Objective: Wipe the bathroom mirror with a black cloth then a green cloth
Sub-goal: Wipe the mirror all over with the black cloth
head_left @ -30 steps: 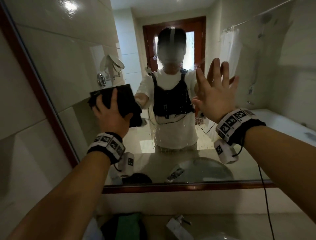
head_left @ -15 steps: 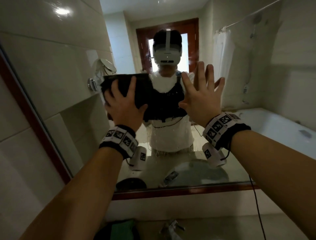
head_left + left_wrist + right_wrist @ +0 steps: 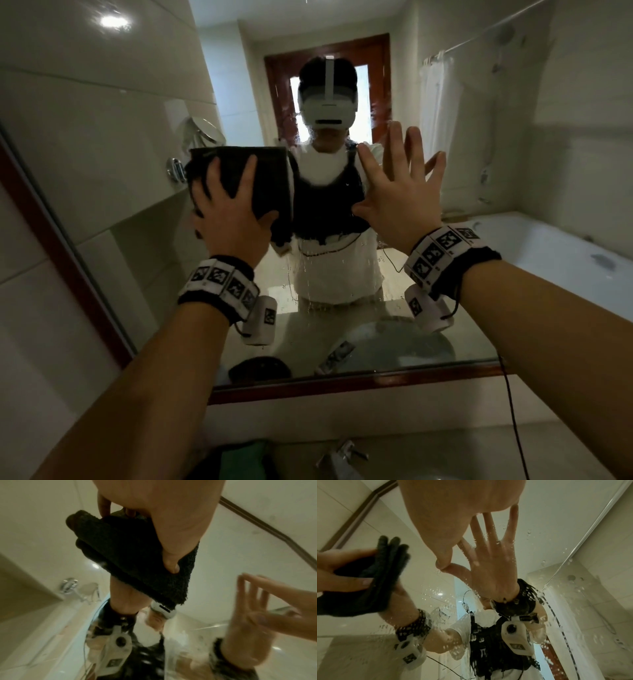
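Observation:
The folded black cloth lies against the wet mirror, in front of the reflected chest. My left hand presses it flat to the glass with spread fingers. The left wrist view shows my thumb lying on the black cloth. Right of it, my right hand rests flat on the glass, fingers straight and spread, holding nothing. In the right wrist view the right hand meets its own reflection among water drops. The green cloth lies on the counter at the bottom edge.
A dark wooden frame borders the mirror at the left and bottom. Water drops streak the glass below both hands. A chrome tap stands on the counter right of the green cloth. A cable hangs from my right wrist.
My left hand slid the black cloth up and to the right across the glass, mostly in the first half second. The right hand stayed flat on the mirror.

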### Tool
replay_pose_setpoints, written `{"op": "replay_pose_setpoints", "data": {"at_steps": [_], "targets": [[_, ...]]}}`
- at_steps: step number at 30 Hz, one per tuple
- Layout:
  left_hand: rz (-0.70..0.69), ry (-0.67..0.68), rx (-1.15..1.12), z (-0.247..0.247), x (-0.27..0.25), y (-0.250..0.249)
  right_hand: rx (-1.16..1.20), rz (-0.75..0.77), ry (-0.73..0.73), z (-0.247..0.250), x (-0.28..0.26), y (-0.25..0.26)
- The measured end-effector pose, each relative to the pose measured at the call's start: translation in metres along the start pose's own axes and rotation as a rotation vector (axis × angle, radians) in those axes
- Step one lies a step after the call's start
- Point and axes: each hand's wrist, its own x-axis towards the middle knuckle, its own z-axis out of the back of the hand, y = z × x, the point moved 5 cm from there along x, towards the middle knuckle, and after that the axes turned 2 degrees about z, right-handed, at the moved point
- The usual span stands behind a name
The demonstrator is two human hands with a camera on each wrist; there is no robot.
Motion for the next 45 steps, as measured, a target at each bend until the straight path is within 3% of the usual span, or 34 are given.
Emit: {"op": "replay_pose_setpoints", "data": {"at_steps": [4, 9, 14, 19, 22, 26, 30, 34, 41, 45], "targets": [[0.124, -0.005, -0.015, 0.007, 0.000, 0.050, -0.008, 0.000, 0.001, 0.000, 0.000, 0.000], [0.164, -0.014, -0.138, 0.002, -0.005, 0.053, 0.007, 0.004, -0.009, 0.001, -0.001, 0.002], [0.161, 0.020, -0.090, -0.020, -0.037, 0.013, 0.019, 0.004, -0.034, 0.002, -0.002, 0.002], [-0.038, 0.114, -0.030, -0.053, -0.073, -0.073, -0.016, 0.007, -0.032, 0.000, -0.003, 0.002], [-0.089, 0.118, -0.032, -0.058, -0.076, -0.098, -0.024, 0.017, -0.027, 0.000, -0.004, 0.000], [-0.089, 0.089, -0.003, -0.050, -0.066, -0.069, -0.042, 0.023, 0.005, 0.000, -0.004, -0.004], [0.117, 0.076, -0.025, -0.028, -0.041, -0.002, -0.043, 0.031, -0.004, 0.000, -0.006, -0.006], [0.162, 0.062, 0.007, -0.011, -0.025, 0.043, -0.037, 0.030, -0.010, -0.003, -0.007, -0.004], [0.199, 0.063, -0.021, -0.012, -0.029, 0.025, -0.031, 0.032, -0.001, 0.001, -0.006, -0.002], [0.051, 0.039, 0.013, -0.014, -0.033, -0.019, -0.053, 0.032, 0.028, 0.004, -0.006, -0.004]]}}
